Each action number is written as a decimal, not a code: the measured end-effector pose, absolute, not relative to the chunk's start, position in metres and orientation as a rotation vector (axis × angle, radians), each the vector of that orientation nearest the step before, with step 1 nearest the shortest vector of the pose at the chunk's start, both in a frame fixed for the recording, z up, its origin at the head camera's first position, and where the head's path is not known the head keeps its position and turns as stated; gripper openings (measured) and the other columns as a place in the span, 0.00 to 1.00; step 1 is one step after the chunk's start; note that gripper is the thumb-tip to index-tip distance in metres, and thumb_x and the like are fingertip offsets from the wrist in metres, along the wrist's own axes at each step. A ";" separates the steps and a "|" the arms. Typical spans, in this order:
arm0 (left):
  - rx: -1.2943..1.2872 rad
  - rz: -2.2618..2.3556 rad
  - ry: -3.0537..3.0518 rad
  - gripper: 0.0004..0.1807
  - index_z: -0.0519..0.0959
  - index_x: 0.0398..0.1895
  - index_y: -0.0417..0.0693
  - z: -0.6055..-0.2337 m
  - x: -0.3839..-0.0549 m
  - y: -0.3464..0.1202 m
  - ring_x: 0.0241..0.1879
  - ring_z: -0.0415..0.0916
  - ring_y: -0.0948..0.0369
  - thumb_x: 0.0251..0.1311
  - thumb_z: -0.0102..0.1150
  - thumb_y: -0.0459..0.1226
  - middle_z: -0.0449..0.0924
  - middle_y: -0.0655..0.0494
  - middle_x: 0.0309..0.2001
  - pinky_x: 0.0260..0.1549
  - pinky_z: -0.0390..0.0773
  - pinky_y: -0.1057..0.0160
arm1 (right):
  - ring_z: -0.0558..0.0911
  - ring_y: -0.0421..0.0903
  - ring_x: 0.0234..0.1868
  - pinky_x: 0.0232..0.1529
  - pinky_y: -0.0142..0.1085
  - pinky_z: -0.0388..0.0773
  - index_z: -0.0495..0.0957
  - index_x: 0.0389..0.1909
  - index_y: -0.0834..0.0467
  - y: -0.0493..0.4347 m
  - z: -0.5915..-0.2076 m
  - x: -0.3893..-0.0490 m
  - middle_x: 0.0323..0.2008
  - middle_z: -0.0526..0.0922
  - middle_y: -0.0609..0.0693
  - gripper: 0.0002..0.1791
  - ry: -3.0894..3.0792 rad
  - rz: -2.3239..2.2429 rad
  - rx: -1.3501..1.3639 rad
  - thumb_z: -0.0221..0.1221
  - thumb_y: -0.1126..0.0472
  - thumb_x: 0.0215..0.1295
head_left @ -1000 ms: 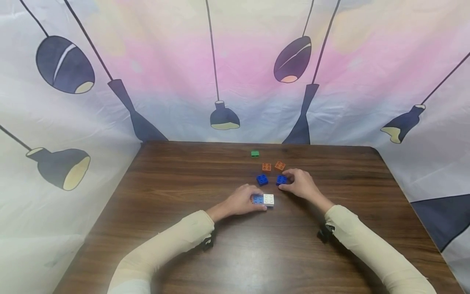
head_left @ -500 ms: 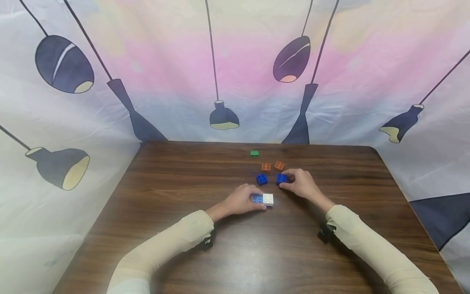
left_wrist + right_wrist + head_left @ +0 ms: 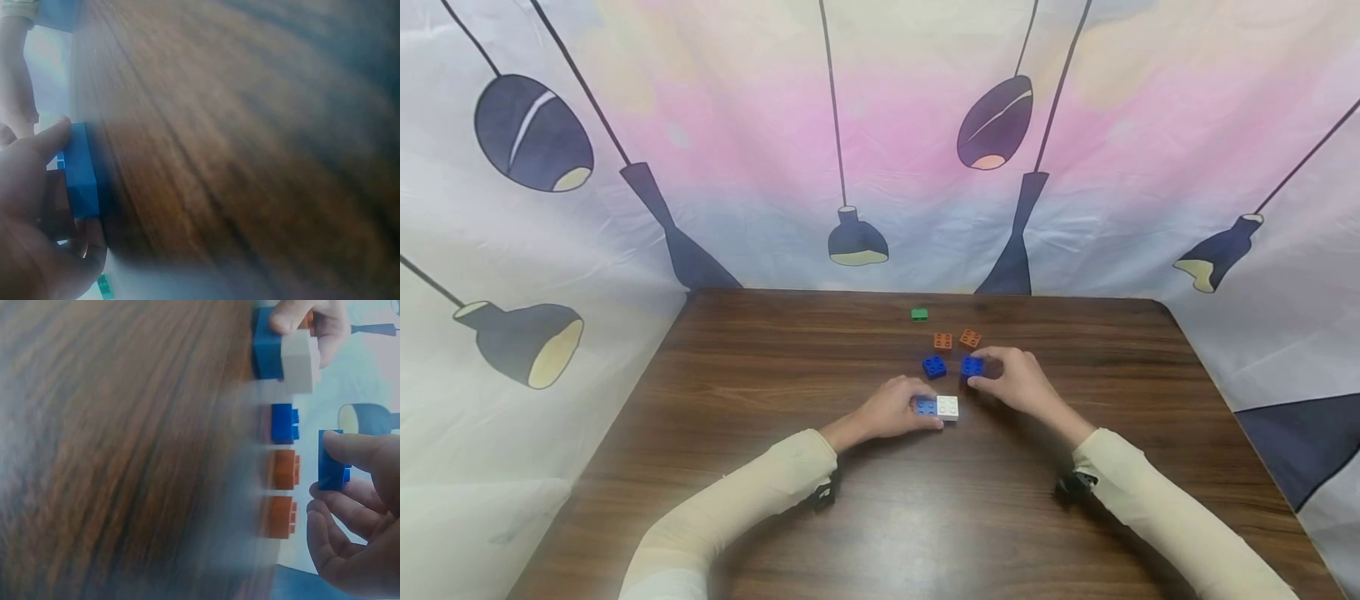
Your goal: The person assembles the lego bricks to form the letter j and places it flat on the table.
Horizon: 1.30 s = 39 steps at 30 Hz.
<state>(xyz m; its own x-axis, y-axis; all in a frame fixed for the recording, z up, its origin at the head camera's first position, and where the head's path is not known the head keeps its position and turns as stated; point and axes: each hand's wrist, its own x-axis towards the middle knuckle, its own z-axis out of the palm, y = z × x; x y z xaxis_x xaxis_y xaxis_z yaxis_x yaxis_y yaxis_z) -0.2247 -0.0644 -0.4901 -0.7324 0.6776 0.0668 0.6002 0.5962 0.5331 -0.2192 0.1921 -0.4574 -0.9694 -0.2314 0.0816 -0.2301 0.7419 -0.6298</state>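
Note:
My left hand (image 3: 891, 408) grips a small stack of toy building bricks resting on the wooden table. A white brick (image 3: 948, 406) sits at its right end on a blue lower layer (image 3: 267, 359), beside a blue brick (image 3: 927, 407). A bit of orange shows at the left, mostly hidden by the fingers. With thumb and fingertips, my right hand (image 3: 1018, 379) pinches another blue brick (image 3: 330, 461), held above the table in the right wrist view, studs facing up. A second loose blue brick (image 3: 934, 367) lies just left of it.
Two orange bricks (image 3: 943, 341) (image 3: 970, 337) lie behind the blue ones. Farther back is a green brick (image 3: 919, 314), near the table's (image 3: 760, 358) far edge. A cloth backdrop (image 3: 737, 183) printed with lamps hangs around the table.
My right hand has shifted slightly left with the blue brick, and its wrist has moved a little to the right. The left hand and the stack stay in place.

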 end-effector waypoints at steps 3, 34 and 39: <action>1.073 0.809 2.677 0.20 0.87 0.47 0.53 -0.490 -0.224 -0.064 0.39 0.75 0.68 0.58 0.73 0.54 0.86 0.63 0.42 0.42 0.73 0.66 | 0.85 0.52 0.45 0.41 0.45 0.83 0.82 0.59 0.57 0.190 -0.454 -0.213 0.55 0.85 0.59 0.25 2.928 -1.067 -0.397 0.71 0.53 0.63; 1.087 0.824 2.674 0.23 0.86 0.50 0.50 -0.488 -0.224 -0.065 0.39 0.76 0.67 0.58 0.73 0.53 0.87 0.61 0.43 0.41 0.74 0.67 | 0.86 0.48 0.43 0.38 0.40 0.83 0.84 0.56 0.56 0.164 -0.456 -0.179 0.49 0.88 0.54 0.22 2.862 -1.150 -0.552 0.72 0.56 0.62; 1.077 0.833 2.676 0.23 0.86 0.51 0.49 -0.489 -0.223 -0.065 0.40 0.76 0.66 0.59 0.72 0.53 0.87 0.60 0.43 0.41 0.74 0.67 | 0.85 0.43 0.38 0.35 0.37 0.81 0.84 0.56 0.56 0.162 -0.460 -0.177 0.46 0.88 0.52 0.22 2.847 -1.158 -0.553 0.72 0.55 0.62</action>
<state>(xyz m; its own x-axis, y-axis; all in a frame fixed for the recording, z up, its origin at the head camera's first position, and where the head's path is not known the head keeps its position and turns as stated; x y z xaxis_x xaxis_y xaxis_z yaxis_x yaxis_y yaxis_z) -0.2230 -0.0647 -0.4885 -0.7344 0.6746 0.0746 0.5978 0.5909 0.5418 -0.1773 0.1618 -0.4596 -0.9371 -0.3297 0.1148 -0.3162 0.6621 -0.6794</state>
